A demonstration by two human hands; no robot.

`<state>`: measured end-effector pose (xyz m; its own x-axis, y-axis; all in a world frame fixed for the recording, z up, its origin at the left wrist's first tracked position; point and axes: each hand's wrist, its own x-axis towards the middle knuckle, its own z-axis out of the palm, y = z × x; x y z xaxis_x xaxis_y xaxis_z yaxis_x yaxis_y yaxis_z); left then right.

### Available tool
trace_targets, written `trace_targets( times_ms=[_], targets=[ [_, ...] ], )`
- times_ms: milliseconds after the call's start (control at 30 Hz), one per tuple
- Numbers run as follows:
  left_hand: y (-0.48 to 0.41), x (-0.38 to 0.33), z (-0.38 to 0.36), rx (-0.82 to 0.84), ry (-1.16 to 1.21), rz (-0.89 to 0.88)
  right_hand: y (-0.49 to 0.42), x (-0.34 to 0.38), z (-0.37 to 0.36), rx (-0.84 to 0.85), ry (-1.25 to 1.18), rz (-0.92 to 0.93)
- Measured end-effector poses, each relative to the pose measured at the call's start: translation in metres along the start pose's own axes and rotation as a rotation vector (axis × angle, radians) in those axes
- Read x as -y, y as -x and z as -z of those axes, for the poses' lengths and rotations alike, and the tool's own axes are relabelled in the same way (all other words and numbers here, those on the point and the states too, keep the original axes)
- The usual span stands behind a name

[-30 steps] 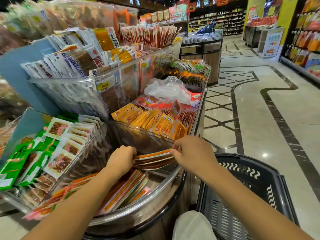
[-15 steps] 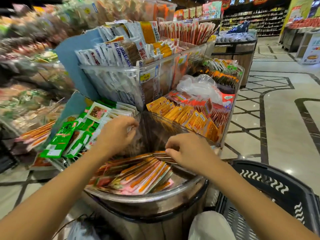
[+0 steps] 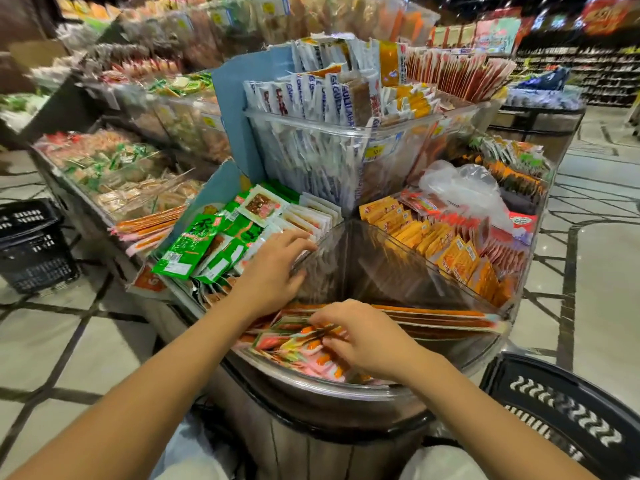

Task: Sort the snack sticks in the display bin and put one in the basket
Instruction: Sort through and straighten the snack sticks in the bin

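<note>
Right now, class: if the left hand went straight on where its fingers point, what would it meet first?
The left hand would likely meet the clear divider first, though depth is unclear.

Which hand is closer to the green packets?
Left. The left hand rests right beside the green packets, just to their right. The right hand is farther off, nearer the person, with its fingers curled in the snack sticks.
</note>
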<state>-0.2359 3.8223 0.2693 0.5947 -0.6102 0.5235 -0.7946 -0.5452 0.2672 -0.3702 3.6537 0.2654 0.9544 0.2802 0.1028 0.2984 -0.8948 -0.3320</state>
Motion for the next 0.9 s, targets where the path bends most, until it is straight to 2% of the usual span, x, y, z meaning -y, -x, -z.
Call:
trace_targets(
  times_ms=[300,467,667,800,900],
  targets=[
    [0.001,0.000,-0.002,-0.010,0.015,0.007,-0.001,-0.002,-0.002,-0.024,0.064,0.066],
    [0.000,-0.001,-0.002,-0.014,0.011,0.013,0.003,-0.005,-0.004,-0.176,0.024,0.128],
    [0.001,0.000,-0.003,-0.006,0.006,0.016,0.010,0.000,0.010,-0.434,-0.043,0.220],
    [0.000,-0.001,-0.002,-0.011,0.009,0.008,0.011,0.006,0.035,-0.593,-0.226,0.176],
    [0.000,-0.003,-0.001,-0.013,0.003,0.014,0.012,0.009,0.061,-0.628,-0.399,0.002]
  ],
)
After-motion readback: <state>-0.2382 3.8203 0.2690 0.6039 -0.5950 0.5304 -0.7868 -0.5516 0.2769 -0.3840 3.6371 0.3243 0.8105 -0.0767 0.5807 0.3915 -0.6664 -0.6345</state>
